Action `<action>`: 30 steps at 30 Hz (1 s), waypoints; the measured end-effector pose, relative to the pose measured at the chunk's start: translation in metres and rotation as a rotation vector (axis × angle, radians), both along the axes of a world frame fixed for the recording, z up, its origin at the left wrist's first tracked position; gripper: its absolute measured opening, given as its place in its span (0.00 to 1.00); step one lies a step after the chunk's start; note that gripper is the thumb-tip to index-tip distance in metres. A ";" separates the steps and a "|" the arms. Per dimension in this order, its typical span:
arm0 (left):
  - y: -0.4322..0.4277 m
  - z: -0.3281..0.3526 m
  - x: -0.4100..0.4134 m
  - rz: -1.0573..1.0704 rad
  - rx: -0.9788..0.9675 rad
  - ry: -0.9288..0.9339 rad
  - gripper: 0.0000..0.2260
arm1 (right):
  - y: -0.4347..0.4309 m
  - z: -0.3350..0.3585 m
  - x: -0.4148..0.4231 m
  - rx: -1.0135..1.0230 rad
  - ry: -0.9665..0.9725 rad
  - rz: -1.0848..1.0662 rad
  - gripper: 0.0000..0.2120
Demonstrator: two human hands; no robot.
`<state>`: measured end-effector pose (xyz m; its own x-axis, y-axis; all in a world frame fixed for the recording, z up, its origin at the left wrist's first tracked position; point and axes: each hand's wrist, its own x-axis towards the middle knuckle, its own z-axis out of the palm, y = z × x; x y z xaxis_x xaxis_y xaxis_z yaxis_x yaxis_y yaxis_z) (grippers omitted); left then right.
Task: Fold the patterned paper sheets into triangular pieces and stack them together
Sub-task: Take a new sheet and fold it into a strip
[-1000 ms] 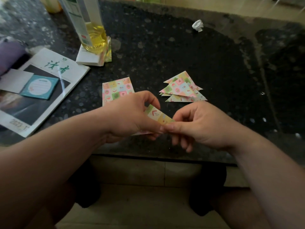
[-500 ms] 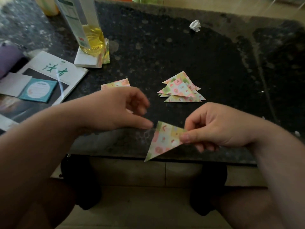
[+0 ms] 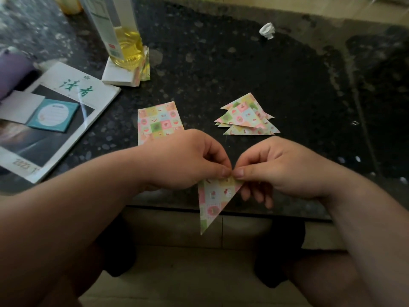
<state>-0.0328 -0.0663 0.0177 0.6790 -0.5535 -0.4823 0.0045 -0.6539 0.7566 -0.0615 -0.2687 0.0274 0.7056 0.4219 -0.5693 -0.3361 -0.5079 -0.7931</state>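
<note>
Table [image 3: 221, 63]: dark speckled stone top, filling the far half of the view; near edge runs just under the hands.
Magazine [image 3: 104, 87]: white cover with green characters, lying at the left edge of the table; a teal card [image 3: 53, 115] and a plain white card [image 3: 20, 106] rest on it.
Left hand [image 3: 183, 160]: thumb and forefinger pinching the top edge of the folded triangle [image 3: 214, 200]; remaining fingers curled.
Right hand [image 3: 281, 167]: likewise pinching the same top edge, its thumb tip just beside the left thumb tip; lower fingers loosely bent behind the paper.
Bottle [image 3: 126, 47]: clear, yellow liquid inside, far left, standing on a white block [image 3: 117, 75].
Flat patterned sheets [image 3: 159, 120]: unfolded, on the table just beyond the left hand; near part hidden by that hand.
Pile of folded triangles [image 3: 245, 117]: several overlapping, on the table right of the flat sheets, beyond the right hand.
Folded triangle: held above the near table edge; long point hanging down toward the person.
Crumpled white paper [image 3: 268, 30]: far right of centre, well apart from the rest.
</note>
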 end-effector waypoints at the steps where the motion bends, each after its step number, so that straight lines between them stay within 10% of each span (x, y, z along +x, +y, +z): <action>1: -0.001 -0.001 0.000 0.001 0.003 -0.009 0.05 | 0.001 0.000 0.000 -0.007 -0.017 -0.013 0.12; 30: 0.008 0.005 0.006 0.020 0.030 -0.056 0.05 | -0.012 -0.007 0.008 0.021 -0.205 -0.080 0.08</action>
